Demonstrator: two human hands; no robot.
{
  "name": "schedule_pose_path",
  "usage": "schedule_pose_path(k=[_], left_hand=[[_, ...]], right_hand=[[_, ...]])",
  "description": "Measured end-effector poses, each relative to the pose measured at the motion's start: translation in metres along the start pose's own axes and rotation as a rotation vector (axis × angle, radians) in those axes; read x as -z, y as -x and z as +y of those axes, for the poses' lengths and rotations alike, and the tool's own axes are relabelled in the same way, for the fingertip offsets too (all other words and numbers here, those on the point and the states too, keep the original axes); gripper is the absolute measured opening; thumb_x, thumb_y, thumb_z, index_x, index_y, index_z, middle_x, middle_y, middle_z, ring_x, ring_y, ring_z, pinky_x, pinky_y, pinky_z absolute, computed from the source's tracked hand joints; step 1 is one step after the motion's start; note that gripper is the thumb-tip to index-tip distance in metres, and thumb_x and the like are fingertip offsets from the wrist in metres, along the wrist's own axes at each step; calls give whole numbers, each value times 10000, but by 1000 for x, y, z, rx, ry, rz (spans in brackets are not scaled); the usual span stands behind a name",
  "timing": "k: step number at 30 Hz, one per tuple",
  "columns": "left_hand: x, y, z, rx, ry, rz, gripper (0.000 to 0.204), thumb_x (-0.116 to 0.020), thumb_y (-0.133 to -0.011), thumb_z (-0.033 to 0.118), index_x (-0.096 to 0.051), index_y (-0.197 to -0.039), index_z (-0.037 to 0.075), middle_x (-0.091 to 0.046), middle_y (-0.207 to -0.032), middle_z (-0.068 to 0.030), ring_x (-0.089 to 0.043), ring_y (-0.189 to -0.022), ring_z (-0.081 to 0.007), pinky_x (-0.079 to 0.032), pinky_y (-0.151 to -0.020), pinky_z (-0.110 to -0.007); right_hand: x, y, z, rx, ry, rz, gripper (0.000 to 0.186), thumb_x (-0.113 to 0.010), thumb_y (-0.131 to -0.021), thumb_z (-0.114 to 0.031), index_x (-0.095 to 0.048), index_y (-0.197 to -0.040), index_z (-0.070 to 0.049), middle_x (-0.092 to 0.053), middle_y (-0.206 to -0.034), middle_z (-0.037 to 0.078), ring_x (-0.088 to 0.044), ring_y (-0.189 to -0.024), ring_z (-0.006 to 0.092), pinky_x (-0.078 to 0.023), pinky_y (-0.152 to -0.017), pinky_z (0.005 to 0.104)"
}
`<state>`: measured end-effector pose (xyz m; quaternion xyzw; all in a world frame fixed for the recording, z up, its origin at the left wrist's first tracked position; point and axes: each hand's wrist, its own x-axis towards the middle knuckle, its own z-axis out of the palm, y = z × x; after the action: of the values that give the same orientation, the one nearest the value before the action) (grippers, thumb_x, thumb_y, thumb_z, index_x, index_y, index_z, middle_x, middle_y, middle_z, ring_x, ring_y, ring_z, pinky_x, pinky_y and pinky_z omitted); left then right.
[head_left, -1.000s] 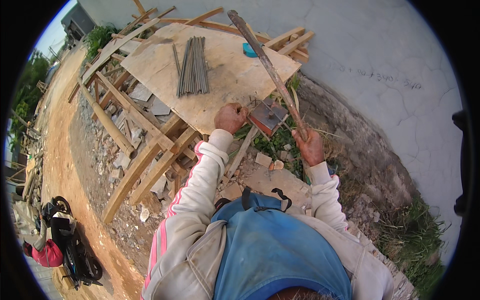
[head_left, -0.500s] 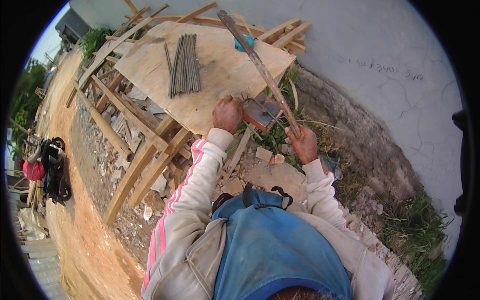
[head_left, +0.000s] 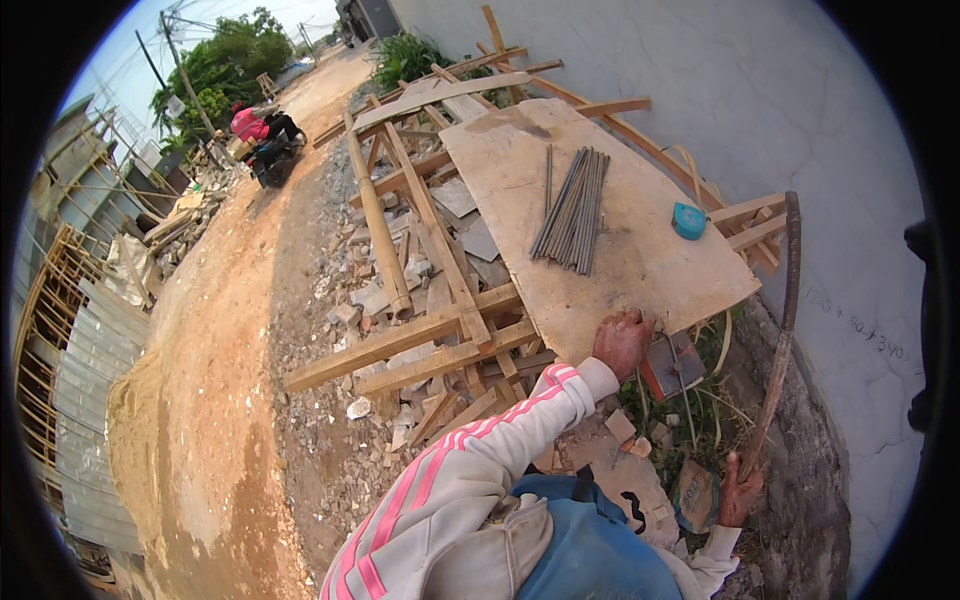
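Metal rods (head_left: 575, 215) lie in a loose bunch on the plywood sheet (head_left: 655, 280), with a teal tape measure (head_left: 688, 221) over to their right. Left hand (head_left: 622, 343) is curled up at the sheet's near edge, right beside a reddish-sided metal block (head_left: 690, 358); can't tell what's in it, if anything. Right hand (head_left: 738, 492) is closed round the lower end of a long, rusty bar (head_left: 793, 250), near the grey wall (head_left: 650, 60).

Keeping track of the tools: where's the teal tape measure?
The tape measure lies upper right in the head view, on the board, right of the rods.
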<state>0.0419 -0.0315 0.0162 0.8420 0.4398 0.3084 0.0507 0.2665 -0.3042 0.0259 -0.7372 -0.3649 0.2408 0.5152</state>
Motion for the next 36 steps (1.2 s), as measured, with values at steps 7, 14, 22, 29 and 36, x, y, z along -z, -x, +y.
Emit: schedule_pose_path(k=[7, 14, 22, 29, 36], left_hand=[[3, -1, -5, 14, 167, -33, 81, -654, -830, 142, -677, -875, 78, -621, -876, -143, -628, -852, -377, -509, -768, -479], [6, -6, -4, 12, 205, -85, 115, -678, -863, 159, -689, -921, 60, -629, -908, -157, -630, -865, -377, -506, -767, -473], [5, -5, -2, 6, 186, -30, 122, -672, -863, 173, -656, -863, 52, -621, -882, -155, -635, -852, -381, -515, -762, -478], [1, -5, -1, -4, 129, -23, 114, -665, -871, 171, -648, -893, 61, -617, -889, -143, -634, -858, -373, -516, -764, -473], [4, -6, 2, 20, 116, -41, 99, -673, -861, 165, -657, -881, 69, -610, -882, -142, -633, -856, -368, -518, -756, -469]], right_hand=[[29, 15, 20, 78, 168, 274, 325, -712, -950, -310, -635, -952, 6, -541, -701, 18, -455, -659, 119, -408, -607, 296], [78, 33, 33, 72, 674, 81, 324, -768, -872, -344, -686, -872, -31, -609, -630, 176, -625, -579, 327, -476, -556, 410], [102, -1, 16, 19, 846, -289, 392, -754, -849, -442, -717, -822, -53, -611, -597, 171, -634, -578, 371, -480, -567, 441], [122, -58, 17, -135, 865, -532, 442, -752, -841, -470, -712, -816, -31, -606, -623, 173, -617, -574, 289, -473, -590, 436], [116, -111, 16, 178, 950, -429, 326, -745, -783, -375, -752, -885, -65, -636, -674, 222, -638, -641, 419, -488, -617, 494]])
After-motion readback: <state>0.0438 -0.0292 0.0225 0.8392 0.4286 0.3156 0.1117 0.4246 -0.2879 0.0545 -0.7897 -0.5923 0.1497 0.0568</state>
